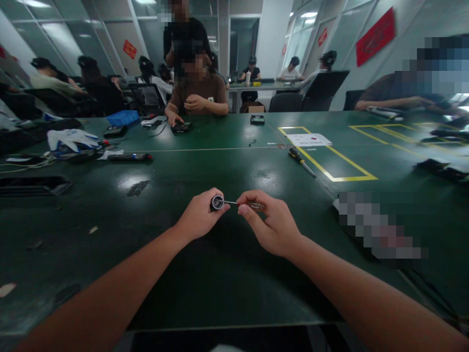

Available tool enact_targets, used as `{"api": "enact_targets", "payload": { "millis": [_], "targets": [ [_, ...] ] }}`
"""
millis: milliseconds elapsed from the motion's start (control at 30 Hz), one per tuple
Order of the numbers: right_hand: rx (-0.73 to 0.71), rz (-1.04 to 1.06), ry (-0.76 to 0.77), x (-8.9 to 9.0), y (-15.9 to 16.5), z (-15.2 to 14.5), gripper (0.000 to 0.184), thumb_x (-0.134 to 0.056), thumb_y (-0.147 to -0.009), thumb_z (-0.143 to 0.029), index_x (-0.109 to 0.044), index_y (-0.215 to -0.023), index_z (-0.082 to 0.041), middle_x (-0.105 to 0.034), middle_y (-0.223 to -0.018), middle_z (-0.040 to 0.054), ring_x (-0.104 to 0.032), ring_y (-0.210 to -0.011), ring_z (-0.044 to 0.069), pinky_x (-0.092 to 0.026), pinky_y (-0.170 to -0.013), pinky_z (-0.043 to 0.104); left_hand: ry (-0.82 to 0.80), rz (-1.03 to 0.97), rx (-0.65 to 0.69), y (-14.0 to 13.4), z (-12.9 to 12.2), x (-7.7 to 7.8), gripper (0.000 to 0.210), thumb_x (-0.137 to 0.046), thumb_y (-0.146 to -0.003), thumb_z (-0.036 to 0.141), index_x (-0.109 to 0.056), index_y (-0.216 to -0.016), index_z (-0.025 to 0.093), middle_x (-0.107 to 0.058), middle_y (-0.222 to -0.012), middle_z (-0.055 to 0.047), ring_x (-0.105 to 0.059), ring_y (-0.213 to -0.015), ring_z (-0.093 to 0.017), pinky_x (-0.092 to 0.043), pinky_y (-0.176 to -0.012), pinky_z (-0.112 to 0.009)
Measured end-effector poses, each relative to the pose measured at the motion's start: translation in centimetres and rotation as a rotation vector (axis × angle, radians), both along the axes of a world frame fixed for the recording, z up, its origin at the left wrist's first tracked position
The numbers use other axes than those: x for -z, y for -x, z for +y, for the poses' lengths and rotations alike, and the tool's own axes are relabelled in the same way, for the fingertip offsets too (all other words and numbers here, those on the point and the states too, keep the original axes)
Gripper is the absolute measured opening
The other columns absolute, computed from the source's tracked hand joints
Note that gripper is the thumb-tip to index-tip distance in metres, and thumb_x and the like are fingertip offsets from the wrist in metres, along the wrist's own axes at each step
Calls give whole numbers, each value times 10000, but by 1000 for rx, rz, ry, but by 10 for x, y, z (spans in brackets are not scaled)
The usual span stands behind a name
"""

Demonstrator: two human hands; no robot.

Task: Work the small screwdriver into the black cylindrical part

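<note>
My left hand (202, 215) is wrapped round a small dark cylindrical part (217, 202), whose round open end with a pale rim faces me. In my right hand (273, 222) is a small screwdriver (252, 205), held between thumb and fingers. Its thin metal shaft points left and its tip reaches into the cylinder's open end. What the tip touches inside is too small to make out. Both hands are held above the green table (227, 288).
A yellow-and-black screwdriver (301, 160) lies ahead to the right, near a paper sheet (309, 140) and yellow tape. Left are white gloves (71, 139), a blue tray (122, 118) and a dark tool (130, 157). A person (200, 93) works across the table.
</note>
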State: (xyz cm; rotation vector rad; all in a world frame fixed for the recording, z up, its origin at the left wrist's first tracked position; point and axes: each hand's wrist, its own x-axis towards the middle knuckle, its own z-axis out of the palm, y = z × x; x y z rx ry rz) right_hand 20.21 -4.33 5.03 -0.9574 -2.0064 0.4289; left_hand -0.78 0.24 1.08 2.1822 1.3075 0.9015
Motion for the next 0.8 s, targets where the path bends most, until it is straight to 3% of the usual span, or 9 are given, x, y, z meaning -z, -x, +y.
{"api": "enact_targets", "payload": {
  "millis": [800],
  "targets": [
    [-39,8,-14,1,0,0,75,-575,-990,-224,-636,-1023,-196,-691,-868,8,-646,-737,134,-468,-678,256,-12,2,11,0,0,0,172,-641,-915,360,-592,-901,196,-621,-797,14,-567,-728,-154,-388,-661,-280]
  ]
}}
